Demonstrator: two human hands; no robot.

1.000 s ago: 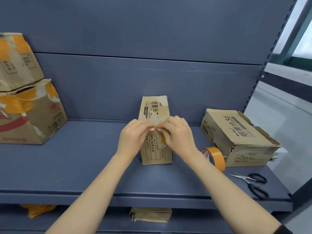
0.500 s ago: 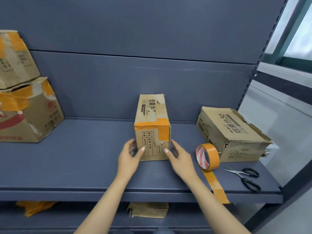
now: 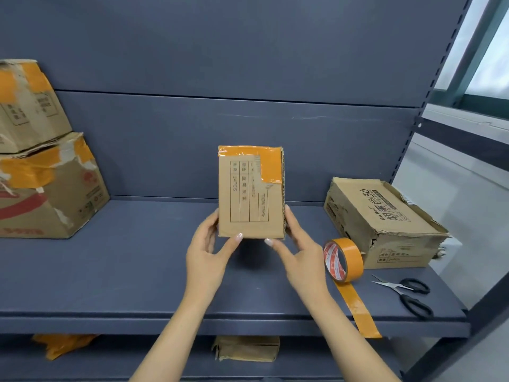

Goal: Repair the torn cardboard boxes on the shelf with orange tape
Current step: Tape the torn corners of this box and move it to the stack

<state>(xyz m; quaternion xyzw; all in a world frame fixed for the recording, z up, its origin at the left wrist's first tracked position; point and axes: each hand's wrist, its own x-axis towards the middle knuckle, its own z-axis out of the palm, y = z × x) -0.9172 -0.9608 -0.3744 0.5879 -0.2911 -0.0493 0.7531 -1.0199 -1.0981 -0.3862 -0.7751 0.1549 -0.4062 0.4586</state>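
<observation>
Small cardboard box [image 3: 250, 194] held above mid-shelf [image 3: 110, 271], between both hands. Left hand [image 3: 205, 260] grips its lower left edge, right hand [image 3: 298, 257] its lower right edge. Orange tape strip [image 3: 268, 164] covers the box's top edge and upper right corner. Tape roll [image 3: 343, 260] stands near the shelf's front right, beside a torn box [image 3: 385, 221].

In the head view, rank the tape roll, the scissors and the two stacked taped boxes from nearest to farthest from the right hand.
From the right hand:
1. Tape roll, just to its right on the shelf.
2. Scissors, farther right near the shelf's front edge.
3. Stacked taped boxes, far left.
</observation>
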